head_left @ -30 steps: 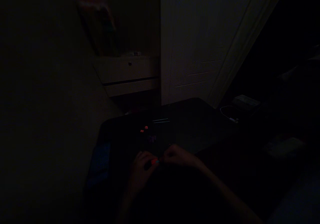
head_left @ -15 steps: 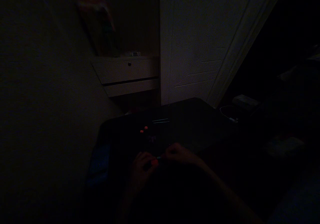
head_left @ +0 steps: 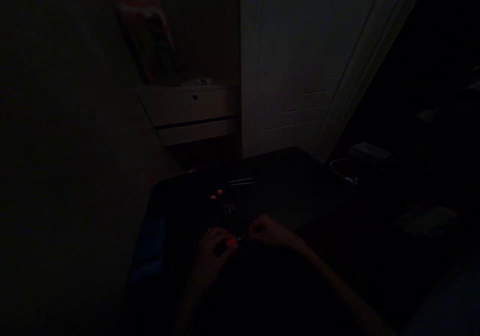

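Note:
In the dim head view, my left hand (head_left: 210,253) is closed round a small glowing orange-red piece (head_left: 230,242) between thumb and fingers. My right hand (head_left: 268,231) is pinched just to its right. A short pale greenish piece (head_left: 239,238) shows between the two hands, its right end at my right fingertips. Whether it is joined to the orange-red piece is too dark to tell. Beyond my hands, two small orange pieces (head_left: 213,197) lie on the dark table (head_left: 285,176). Two thin pale rods (head_left: 242,181) lie side by side near them.
A few faint greyish bits (head_left: 228,208) lie between my hands and the orange pieces. A blue flat object (head_left: 149,248) is at the table's left edge. Behind stand a drawer unit (head_left: 198,107) and a pale door (head_left: 288,66). A white cable (head_left: 339,163) lies off to the right.
The orange-red piece in my left hand has turned slightly and shows brighter. My right fingertips have shifted very slightly. The things on the table stay put.

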Demonstrator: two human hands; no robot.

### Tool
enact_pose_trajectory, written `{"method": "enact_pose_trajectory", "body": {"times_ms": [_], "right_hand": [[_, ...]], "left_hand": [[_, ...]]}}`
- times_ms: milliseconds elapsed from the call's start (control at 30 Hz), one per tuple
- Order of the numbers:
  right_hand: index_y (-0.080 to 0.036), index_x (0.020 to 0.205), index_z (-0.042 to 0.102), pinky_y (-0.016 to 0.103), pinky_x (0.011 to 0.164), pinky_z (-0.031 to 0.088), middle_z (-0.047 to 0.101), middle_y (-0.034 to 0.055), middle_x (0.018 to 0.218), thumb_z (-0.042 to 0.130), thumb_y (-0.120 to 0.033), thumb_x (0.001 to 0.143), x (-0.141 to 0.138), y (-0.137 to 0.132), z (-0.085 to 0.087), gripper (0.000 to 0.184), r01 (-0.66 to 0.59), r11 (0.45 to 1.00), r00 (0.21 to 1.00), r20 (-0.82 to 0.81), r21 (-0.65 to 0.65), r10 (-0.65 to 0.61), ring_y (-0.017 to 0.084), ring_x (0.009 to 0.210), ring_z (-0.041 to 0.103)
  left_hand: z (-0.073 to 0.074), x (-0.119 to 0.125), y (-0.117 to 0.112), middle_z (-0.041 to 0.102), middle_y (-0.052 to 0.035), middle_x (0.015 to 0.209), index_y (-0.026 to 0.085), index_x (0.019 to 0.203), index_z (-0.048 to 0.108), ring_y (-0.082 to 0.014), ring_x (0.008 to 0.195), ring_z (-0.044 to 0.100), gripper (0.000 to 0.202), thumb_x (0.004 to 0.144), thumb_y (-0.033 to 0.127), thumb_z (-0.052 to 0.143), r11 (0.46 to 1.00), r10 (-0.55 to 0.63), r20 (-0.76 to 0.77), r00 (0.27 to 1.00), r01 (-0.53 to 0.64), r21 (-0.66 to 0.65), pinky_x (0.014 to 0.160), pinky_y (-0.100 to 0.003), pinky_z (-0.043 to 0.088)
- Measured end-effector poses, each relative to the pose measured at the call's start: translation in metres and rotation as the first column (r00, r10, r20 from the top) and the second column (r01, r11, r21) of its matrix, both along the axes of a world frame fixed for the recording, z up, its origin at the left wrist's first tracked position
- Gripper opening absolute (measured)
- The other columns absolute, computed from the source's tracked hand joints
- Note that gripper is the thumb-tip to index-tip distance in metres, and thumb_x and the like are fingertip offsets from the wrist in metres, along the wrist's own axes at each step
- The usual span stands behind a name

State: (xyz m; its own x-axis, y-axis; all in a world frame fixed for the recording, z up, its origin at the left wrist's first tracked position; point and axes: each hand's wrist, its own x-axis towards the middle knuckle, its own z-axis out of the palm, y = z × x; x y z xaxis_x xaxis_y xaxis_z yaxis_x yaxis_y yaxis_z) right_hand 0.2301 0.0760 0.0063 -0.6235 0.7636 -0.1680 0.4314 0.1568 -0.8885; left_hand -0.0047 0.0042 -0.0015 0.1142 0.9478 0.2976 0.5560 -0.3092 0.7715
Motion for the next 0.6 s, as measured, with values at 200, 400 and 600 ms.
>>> {"method": "enact_pose_trajectory", "body": {"times_ms": [200, 400, 600], "right_hand": [[-0.015, 0.07, 0.073, 0.023, 0.053, 0.031, 0.059, -0.0016, 0.063, 0.065, -0.059, 0.092, 0.001, -0.002, -0.001, 0.05, 0.087, 0.996, 0.994, -0.068, -0.001, -0.087, 0.011, 0.059, 0.046], [-0.015, 0.072, 0.074, 0.024, 0.053, 0.031, 0.058, -0.0021, 0.061, 0.067, -0.061, 0.091, -0.01, -0.017, 0.001, 0.051, 0.058, 0.997, 0.994, -0.091, -0.043, -0.062, 0.012, 0.058, 0.046], [-0.015, 0.069, 0.072, 0.024, 0.054, 0.032, 0.059, -0.002, 0.062, 0.067, -0.054, 0.092, -0.02, -0.027, 0.003, 0.045, 0.121, 0.991, 0.99, -0.071, -0.064, -0.125, 0.012, 0.059, 0.047]], "left_hand": [[-0.005, 0.0, -0.001, 0.077, -0.0029, 0.091, 0.025, 0.092, 0.078, -0.0216, 0.083, 0.072, 0.012, 0.084, 0.033, 0.076, 0.998, 0.068, 0.05, 0.996, -0.068, 0.007, 0.077, -0.033, 0.058], [-0.001, 0.005, -0.002, 0.072, -0.0028, 0.085, 0.025, 0.088, 0.082, -0.0191, 0.075, 0.07, 0.011, 0.083, 0.029, 0.073, 0.998, 0.067, -0.062, 0.996, -0.068, -0.009, 0.068, -0.029, 0.055], [0.001, 0.008, -0.002, 0.075, -0.0016, 0.089, 0.028, 0.093, 0.081, -0.02, 0.079, 0.071, 0.013, 0.082, 0.034, 0.078, 0.997, 0.067, -0.072, 0.995, -0.069, -0.033, 0.072, -0.03, 0.056]]}}
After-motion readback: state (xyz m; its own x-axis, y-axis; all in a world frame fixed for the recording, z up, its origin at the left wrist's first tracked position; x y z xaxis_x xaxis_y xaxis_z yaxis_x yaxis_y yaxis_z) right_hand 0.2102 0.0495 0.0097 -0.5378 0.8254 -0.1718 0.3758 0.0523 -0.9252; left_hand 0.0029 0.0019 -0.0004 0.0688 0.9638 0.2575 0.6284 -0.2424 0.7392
